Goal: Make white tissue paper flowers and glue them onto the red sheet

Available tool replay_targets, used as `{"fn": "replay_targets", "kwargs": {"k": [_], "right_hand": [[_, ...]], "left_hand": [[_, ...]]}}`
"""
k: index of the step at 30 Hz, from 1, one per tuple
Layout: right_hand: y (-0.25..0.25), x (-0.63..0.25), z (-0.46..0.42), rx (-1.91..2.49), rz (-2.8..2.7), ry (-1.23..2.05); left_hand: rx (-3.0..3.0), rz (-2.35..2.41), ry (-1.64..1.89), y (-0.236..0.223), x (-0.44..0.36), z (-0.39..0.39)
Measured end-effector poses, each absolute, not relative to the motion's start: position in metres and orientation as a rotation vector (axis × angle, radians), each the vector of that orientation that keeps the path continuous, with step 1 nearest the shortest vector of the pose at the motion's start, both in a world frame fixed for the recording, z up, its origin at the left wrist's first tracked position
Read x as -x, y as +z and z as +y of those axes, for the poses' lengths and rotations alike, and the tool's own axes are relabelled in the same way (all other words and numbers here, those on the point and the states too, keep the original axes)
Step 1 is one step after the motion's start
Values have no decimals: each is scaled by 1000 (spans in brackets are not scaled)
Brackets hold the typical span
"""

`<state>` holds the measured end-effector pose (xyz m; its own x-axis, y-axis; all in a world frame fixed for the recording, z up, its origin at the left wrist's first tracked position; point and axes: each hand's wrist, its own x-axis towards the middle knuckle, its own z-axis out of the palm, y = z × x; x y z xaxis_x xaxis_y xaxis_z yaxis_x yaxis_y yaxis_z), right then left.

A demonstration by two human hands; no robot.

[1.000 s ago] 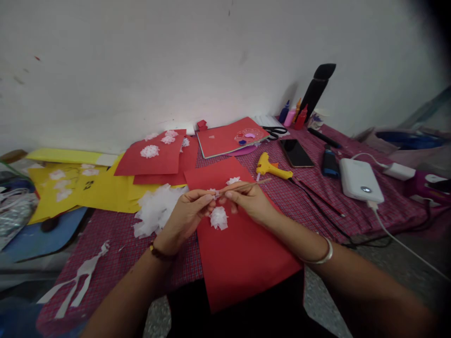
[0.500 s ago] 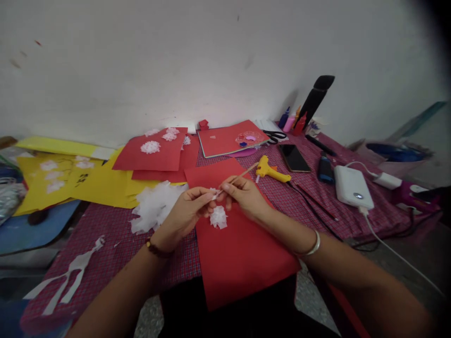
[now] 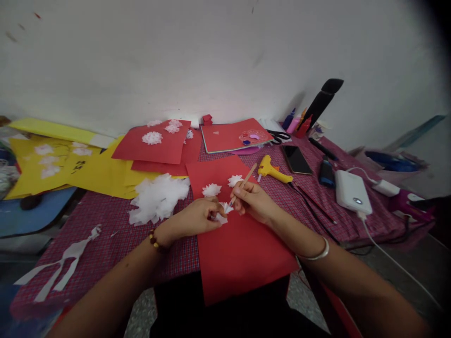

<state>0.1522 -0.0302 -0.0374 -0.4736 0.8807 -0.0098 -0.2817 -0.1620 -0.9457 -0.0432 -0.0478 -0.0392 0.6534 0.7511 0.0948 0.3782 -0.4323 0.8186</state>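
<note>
My right hand [image 3: 255, 202] pinches a thin wooden stick [image 3: 250, 174] that slants down to the left. The stick's lower tip touches a small ruffled white paper flower [image 3: 225, 209] on a red sheet of paper [image 3: 246, 253]. My left hand [image 3: 197, 217] has its fingers curled over the left edge of that flower, hiding part of it. Two more white paper flowers lie above, one at the left [image 3: 212, 189] and one beside my right fingers [image 3: 235, 180]. Left of my hands is a heap of white paper pieces [image 3: 157, 197].
A yellow glue gun [image 3: 273, 170], a phone [image 3: 296, 159], a pencil [image 3: 319, 205] and a white power bank [image 3: 352, 191] with cables lie at the right. Red cards with flowers [image 3: 151, 150] and yellow sheets [image 3: 95, 176] are at the back left. Black scissors [image 3: 280, 136] lie behind.
My hands have moved apart and down; the stick has tilted steeper, its tip now at the lower flower. A white piece from my fingers is down, and two upper flowers are uncovered.
</note>
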Motion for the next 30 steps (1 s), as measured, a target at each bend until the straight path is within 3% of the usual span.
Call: {"fn": "replay_targets", "kwargs": {"k": [21,30], "right_hand": [[-44,-150,-46,769,-2001,1352],[-42,-150,-48,797,-2158,1175]], "left_hand": [[-1638,870,700,-51,38,-39],[-1942,862,600,-43,45,-36]]}}
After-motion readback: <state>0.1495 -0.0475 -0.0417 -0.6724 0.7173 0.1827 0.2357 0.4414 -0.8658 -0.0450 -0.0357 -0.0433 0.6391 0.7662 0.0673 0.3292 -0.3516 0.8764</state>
